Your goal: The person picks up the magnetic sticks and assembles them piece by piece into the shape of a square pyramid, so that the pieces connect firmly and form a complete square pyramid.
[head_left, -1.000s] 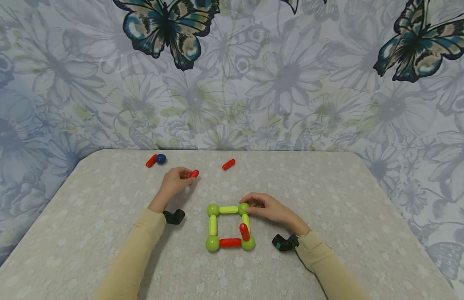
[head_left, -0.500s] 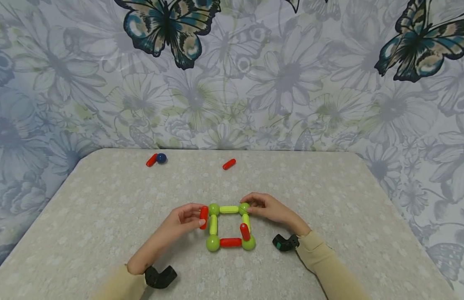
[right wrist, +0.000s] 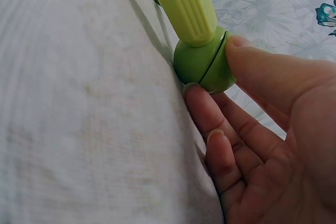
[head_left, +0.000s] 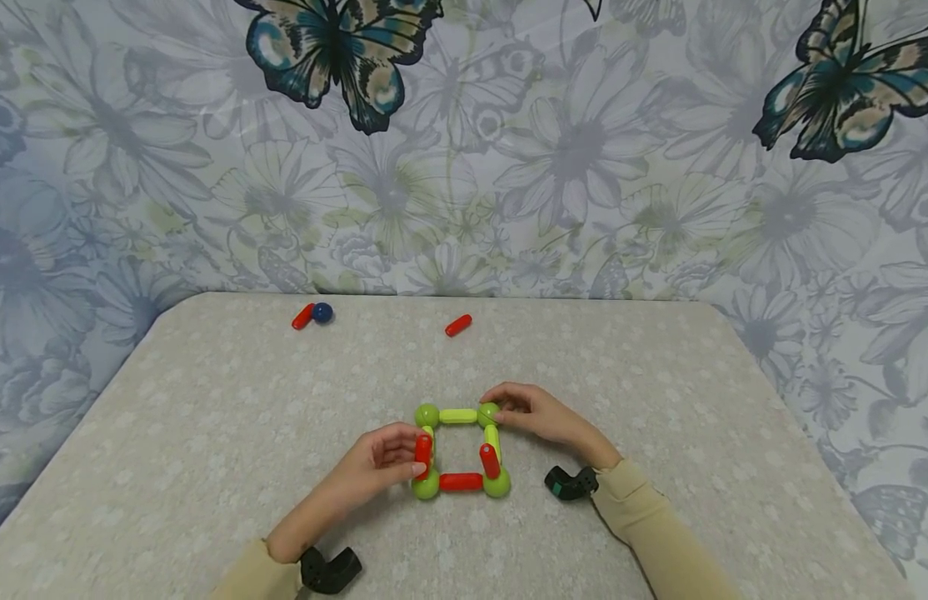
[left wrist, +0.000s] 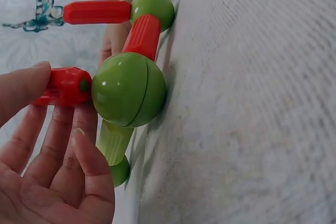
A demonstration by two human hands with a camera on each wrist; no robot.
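Note:
A square of green balls and rods lies on the table, with a ball at each corner. Three sides are yellow-green rods (head_left: 458, 416); the near side is a red rod (head_left: 461, 482). Another red rod stands up from the near right ball (head_left: 497, 483). My left hand (head_left: 381, 462) pinches a loose red rod (left wrist: 65, 86) between thumb and fingers, its end right at the near left green ball (left wrist: 128, 90). My right hand (head_left: 542, 414) holds the far right green ball (right wrist: 202, 64) between thumb and fingers.
Toward the back left of the table (head_left: 209, 375) a red rod (head_left: 302, 317) lies against a dark blue ball (head_left: 323, 313). One more red rod (head_left: 458, 326) lies at the back middle. A flowered cloth with butterflies (head_left: 464, 167) hangs behind the table.
My left hand has brought the red rod from the back left of the square toward me, turned it upright, and moved it to the near left ball. My right hand stays at its corner.

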